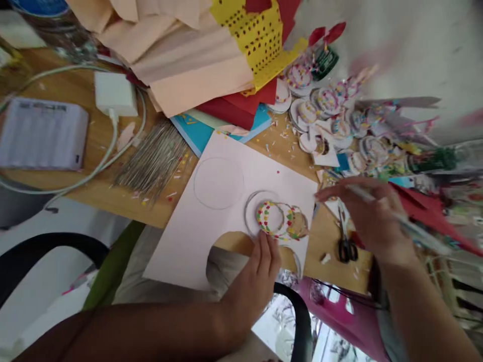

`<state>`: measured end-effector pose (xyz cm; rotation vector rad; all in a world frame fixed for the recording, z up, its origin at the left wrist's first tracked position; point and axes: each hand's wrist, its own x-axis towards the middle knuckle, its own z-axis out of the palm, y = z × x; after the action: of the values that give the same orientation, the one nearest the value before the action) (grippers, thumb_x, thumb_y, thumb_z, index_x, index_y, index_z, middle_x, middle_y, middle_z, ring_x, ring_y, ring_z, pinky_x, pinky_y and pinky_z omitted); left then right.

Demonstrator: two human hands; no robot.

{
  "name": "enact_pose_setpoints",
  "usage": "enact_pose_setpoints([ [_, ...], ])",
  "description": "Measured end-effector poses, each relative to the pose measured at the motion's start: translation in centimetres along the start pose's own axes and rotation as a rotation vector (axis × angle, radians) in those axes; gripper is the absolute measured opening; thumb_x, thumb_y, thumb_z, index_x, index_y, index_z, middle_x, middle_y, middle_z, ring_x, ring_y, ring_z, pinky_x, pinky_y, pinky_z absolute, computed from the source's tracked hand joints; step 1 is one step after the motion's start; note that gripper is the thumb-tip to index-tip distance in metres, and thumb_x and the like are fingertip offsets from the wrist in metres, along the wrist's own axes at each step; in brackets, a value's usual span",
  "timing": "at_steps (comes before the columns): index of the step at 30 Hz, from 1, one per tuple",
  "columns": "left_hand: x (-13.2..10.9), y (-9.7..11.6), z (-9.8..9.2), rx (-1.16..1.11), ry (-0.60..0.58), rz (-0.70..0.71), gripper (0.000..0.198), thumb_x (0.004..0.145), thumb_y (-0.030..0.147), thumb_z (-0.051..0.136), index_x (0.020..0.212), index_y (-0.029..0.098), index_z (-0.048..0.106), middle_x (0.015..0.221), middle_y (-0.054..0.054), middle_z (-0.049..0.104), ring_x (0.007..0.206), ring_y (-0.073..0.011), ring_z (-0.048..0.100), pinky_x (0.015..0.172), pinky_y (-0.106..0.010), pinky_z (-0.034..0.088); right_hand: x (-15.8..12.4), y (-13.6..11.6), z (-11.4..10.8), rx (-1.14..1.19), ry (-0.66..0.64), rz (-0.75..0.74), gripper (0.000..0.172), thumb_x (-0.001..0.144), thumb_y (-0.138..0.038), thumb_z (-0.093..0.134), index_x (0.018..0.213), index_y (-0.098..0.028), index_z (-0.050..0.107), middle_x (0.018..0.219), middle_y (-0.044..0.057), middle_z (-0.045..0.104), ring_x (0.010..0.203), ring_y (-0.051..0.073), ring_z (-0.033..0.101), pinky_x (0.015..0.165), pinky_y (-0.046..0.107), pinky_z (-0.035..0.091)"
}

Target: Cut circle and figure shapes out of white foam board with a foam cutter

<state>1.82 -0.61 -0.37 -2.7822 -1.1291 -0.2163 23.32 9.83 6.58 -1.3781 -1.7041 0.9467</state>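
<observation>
A white sheet of paper (177,241) lies over the table edge, with a pencilled circle at upper left and round cut-outs along its lower side. On it sits a white paper disc (254,213) bearing small rings (269,219) dotted red, yellow and green. My left hand (260,266) rests its outstretched fingertips at the lower edge of the disc and rings. Right of the sheet, my right hand (377,216) is raised above the table, closed around a pale pen (418,231), blurred. Black-handled scissors (346,249) lie beneath that hand.
A bundle of thin wires (153,161) lies left of the sheet, near a white adapter (115,94) with its cable and a battery charger (43,134). Peach paper (199,75) is piled behind. Several decorated discs (326,103) crowd the back right. A black chair armrest (296,311) is below.
</observation>
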Motion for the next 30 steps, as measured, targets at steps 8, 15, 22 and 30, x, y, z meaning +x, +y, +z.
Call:
enact_pose_setpoints([
  [8, 0.9, 0.4, -0.9, 0.121, -0.104, 0.105, 0.051, 0.088, 0.017, 0.035, 0.129, -0.003, 0.058, 0.125, -0.021, 0.063, 0.115, -0.0314, 0.062, 0.097, -0.04, 0.053, 8.2, -6.3, 5.0, -0.082, -0.645, -0.035, 0.017, 0.095, -0.034, 0.053, 0.087, -0.02, 0.059, 0.068, -0.002, 0.057, 0.058, 0.01, 0.051, 0.05, 0.022, 0.041],
  [15, 1.4, -0.9, -2.4, 0.262, -0.178, 0.201, 0.052, 0.095, 0.016, 0.022, 0.132, 0.011, 0.058, 0.126, -0.012, 0.062, 0.117, -0.0261, 0.063, 0.097, -0.045, 0.052, 11.3, -5.6, 10.5, -0.264, -1.126, -0.059, 0.031, 0.087, -0.025, 0.063, 0.069, -0.021, 0.039, 0.056, -0.01, 0.038, 0.049, 0.006, 0.036, 0.047, 0.02, 0.03],
  [22, 1.4, -1.3, -2.4, 0.281, -0.131, 0.215, 0.05, 0.096, 0.016, 0.023, 0.13, 0.014, 0.059, 0.122, -0.01, 0.064, 0.112, -0.0237, 0.065, 0.093, -0.043, 0.053, 11.0, -5.4, 11.1, -0.303, -1.233, -0.019, 0.031, 0.089, -0.022, 0.061, 0.07, -0.02, 0.037, 0.057, -0.01, 0.038, 0.051, 0.005, 0.037, 0.05, 0.021, 0.03],
  [30, 1.2, -1.5, -1.6, 0.096, -0.015, 0.13, 0.044, 0.091, 0.018, 0.035, 0.12, 0.006, 0.066, 0.115, -0.015, 0.067, 0.107, -0.0249, 0.065, 0.091, -0.037, 0.052, 11.2, -5.1, 11.8, -0.406, -1.281, -0.007, 0.03, 0.089, -0.027, 0.059, 0.069, -0.021, 0.038, 0.059, -0.007, 0.043, 0.053, 0.008, 0.04, 0.052, 0.026, 0.03],
])
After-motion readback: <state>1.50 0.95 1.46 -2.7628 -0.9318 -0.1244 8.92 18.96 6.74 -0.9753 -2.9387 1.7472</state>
